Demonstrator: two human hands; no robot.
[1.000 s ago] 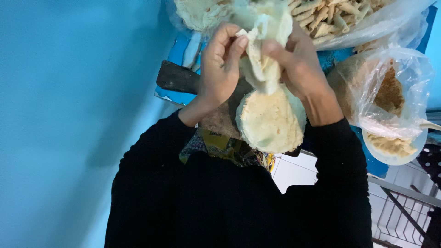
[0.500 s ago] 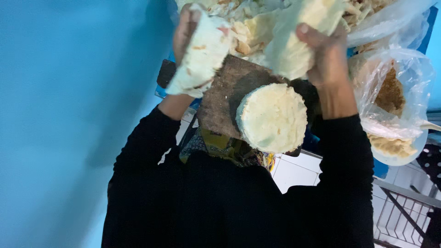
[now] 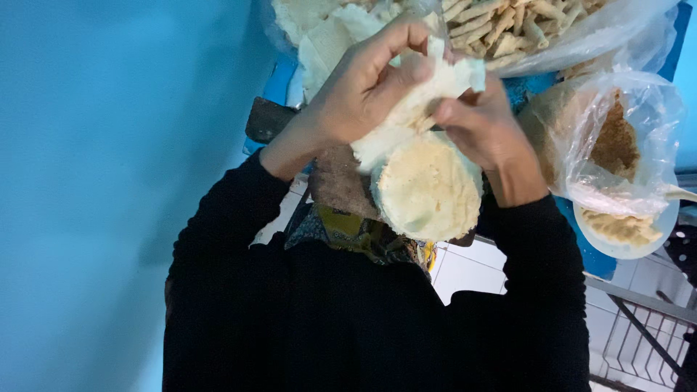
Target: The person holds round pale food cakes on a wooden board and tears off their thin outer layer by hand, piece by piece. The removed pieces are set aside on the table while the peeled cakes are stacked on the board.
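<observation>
Up near the top middle of the frame, 2 hands meet on 1 soft white sheet (image 3: 417, 109). It looks thin and floppy, like dough or a wrapper. The left hand (image 3: 363, 91) is closed around the sheet from the upper left, with its thumb pressed on the front. The right hand (image 3: 483, 127) pinches the sheet's edge from the right. Both hands are clamped on it, probably because it would droop or fold if only 1 hand held it.

Just below the sheet, in the middle of the frame, sits 1 round pale stack (image 3: 428, 189), touching the sheet's lower end. It rests on 1 brown wooden block (image 3: 341, 181), which gives it a flat, steady spot close to the hands.

At the top right is 1 clear bag of pale sticks (image 3: 508, 25). At the top middle, behind the hands, lie more white sheets (image 3: 319, 36); I cannot count them. At the right is 1 clear bag with brown crumbs (image 3: 617, 138), and under it 1 white bowl (image 3: 624, 232). The bags likely keep the food clean.

Black sleeves (image 3: 239, 239) fill the bottom. A blue wall (image 3: 109, 145) fills the left.
</observation>
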